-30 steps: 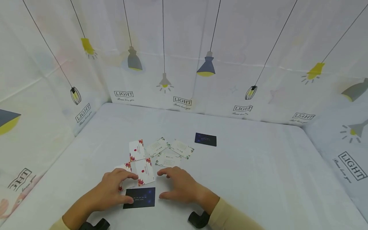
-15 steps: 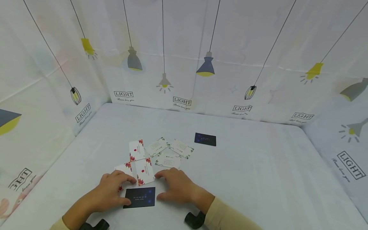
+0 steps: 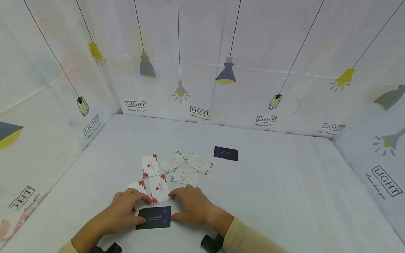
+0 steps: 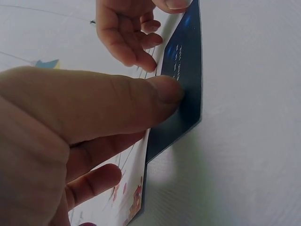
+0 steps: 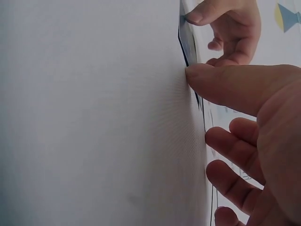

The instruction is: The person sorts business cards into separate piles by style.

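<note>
A dark blue business card [image 3: 158,215] lies flat near the front of the table. My left hand [image 3: 121,213] rests its thumb on that card's left end, fingers over a white card with red flowers [image 3: 138,185], which they partly cover. At the dark card's right edge is the thumb of my right hand [image 3: 193,206]; its index fingertip meets the right side of a second red-flowered card [image 3: 159,189]. A third red-flowered card [image 3: 150,165] lies just beyond. In the left wrist view, the left thumb presses the dark card [image 4: 183,110] near one end.
White leaf-patterned cards [image 3: 185,177] lie in a cluster right of the red-flowered ones. Farther back is another dark blue card [image 3: 225,153]. The white tabletop [image 3: 278,189] meets lamp-printed curtains [image 3: 253,63] at the back and sides.
My right hand has moved slightly left, bringing its thumb and index fingertip up to the cards' right edges. My left hand stays nearly in place; the cards look unmoved.
</note>
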`<state>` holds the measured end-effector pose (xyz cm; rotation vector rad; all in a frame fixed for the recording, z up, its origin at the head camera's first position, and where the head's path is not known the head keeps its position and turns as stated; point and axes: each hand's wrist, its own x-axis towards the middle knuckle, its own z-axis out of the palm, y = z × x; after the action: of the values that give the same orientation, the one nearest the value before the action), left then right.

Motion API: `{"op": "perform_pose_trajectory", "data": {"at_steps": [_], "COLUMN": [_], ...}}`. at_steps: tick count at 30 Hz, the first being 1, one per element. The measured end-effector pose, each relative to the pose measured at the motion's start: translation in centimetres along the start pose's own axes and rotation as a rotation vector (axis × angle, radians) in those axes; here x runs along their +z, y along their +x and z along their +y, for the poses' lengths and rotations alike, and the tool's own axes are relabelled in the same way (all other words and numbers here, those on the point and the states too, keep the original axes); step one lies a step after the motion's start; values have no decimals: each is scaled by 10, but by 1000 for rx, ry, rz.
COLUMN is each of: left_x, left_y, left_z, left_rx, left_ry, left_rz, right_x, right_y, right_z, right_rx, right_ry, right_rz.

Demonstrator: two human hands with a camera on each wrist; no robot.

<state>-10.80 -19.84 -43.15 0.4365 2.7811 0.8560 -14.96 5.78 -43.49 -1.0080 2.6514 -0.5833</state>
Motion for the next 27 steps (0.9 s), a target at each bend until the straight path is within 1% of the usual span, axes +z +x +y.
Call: {"op": "perform_pose_trajectory", "data": {"at_steps": [7, 11, 14, 19, 24, 27], "left_x": [0, 2, 3, 4, 3, 2], "left_y": [0, 1, 1, 1, -1, -3], "left_z": [-1, -1, -1, 1, 5, 7], "left_rx": [31, 29, 8, -16, -5, 11], "left_ry": [-2, -10, -14, -11, -1, 15], "left_rz": [4, 2, -2, -4, -22, -35], "right_x": [0, 0, 1, 3, 3, 2], "right_y": [0, 0, -1, -2, -4, -4], "right_z": [-3, -4, -4, -6, -9, -11], "right_rx": [-30, -32, -35, -63, -79, -77], "right_ry": [-3, -15, -18, -2, -7, -15], "right_rz": [9, 10, 10, -15, -55, -56]}}
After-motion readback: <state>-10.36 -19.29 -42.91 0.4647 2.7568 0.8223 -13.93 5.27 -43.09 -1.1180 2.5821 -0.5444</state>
